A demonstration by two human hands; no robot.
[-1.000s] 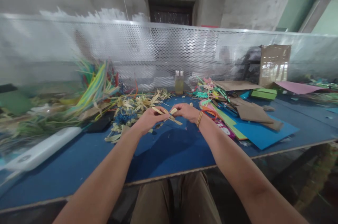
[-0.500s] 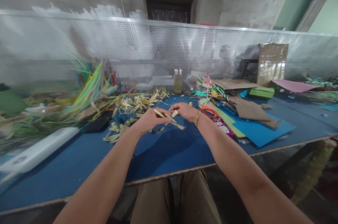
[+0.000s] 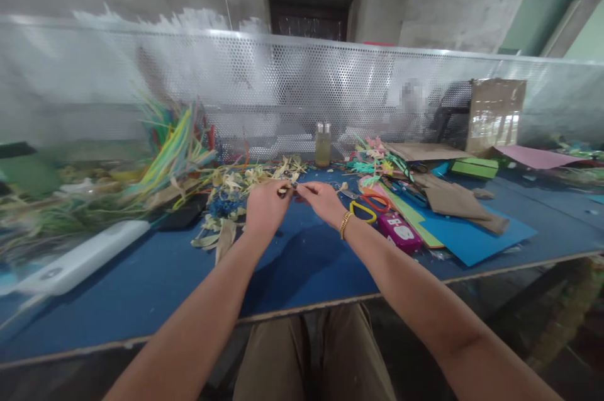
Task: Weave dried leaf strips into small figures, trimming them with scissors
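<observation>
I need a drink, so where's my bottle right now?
In the head view, the lidded bottle stands upright near the table's far edge, just right of center, before the perforated metal screen and beyond the right hand.

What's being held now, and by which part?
The left hand holds a pale strip near its visible end; the rest is hidden. The right hand is pinched close by, but whether it holds anything cannot be told.

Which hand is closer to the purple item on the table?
The right hand. It is left of the purple item, with the yellow handle between; the left hand, gripping a pale piece, is farther left.
</observation>
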